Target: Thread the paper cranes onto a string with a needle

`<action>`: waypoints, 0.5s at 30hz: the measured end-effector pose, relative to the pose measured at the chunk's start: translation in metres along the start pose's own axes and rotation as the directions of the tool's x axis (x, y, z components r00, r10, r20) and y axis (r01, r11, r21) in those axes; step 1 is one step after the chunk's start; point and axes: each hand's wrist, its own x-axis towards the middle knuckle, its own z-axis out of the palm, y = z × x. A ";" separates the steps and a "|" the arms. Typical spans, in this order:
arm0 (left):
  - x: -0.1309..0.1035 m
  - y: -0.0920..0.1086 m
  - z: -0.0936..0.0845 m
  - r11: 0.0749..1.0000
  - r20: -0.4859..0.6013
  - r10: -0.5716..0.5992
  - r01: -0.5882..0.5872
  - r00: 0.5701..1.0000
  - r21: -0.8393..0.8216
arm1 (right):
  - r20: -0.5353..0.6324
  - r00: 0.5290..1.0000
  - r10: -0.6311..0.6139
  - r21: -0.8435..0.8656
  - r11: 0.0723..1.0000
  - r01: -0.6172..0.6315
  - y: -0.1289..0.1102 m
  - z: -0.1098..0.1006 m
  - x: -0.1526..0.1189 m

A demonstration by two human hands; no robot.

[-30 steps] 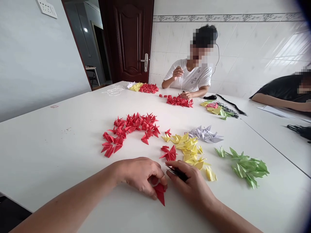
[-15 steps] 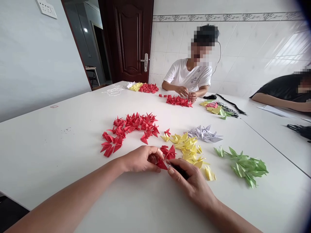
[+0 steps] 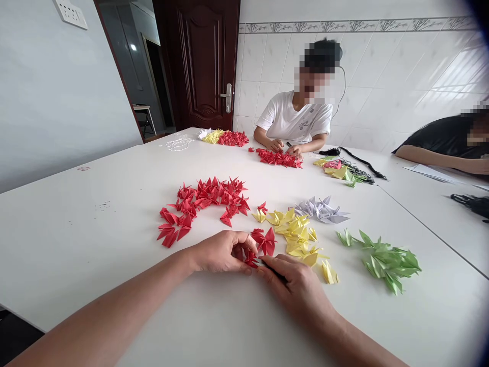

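My left hand [image 3: 225, 252] is closed on a small folded red paper crane [image 3: 251, 259], pinching it between thumb and fingers just above the white table. My right hand [image 3: 298, 280] grips a slim black tool with a pale pointed tip [image 3: 261, 261]; its exact kind is hidden by my fingers. That tip meets the crane's right side. Right behind my fingertips lie loose red paper cranes [image 3: 265, 240]. A pile of yellow paper cranes [image 3: 296, 232] sits beyond my right hand.
A curved heap of red cranes [image 3: 214, 193] lies ahead on the left. Lilac cranes [image 3: 320, 209] and green cranes [image 3: 385, 260] are to the right. Across the white table [image 3: 126, 224], a person in a white shirt [image 3: 294, 117] handles red cranes; another person [image 3: 439, 137] leans at the far right.
My right hand has shifted slightly left and down, bringing the tool's tip against the crane. The red paper between my fingers is turned differently. The person across has lowered their hands and spread them.
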 end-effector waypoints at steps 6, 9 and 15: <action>0.000 -0.002 0.000 0.999 0.008 -0.011 0.011 1.000 0.038 | 0.023 1.000 0.006 -0.038 0.999 -0.005 -0.001 -0.001 0.000; 0.001 -0.003 0.000 0.999 0.018 -0.015 0.014 1.000 0.041 | 0.028 1.000 0.007 -0.053 0.999 -0.006 -0.001 -0.001 0.000; 0.000 -0.002 0.000 0.999 0.016 -0.011 0.011 1.000 0.030 | 0.029 1.000 -0.001 -0.084 0.996 0.003 -0.002 -0.002 0.000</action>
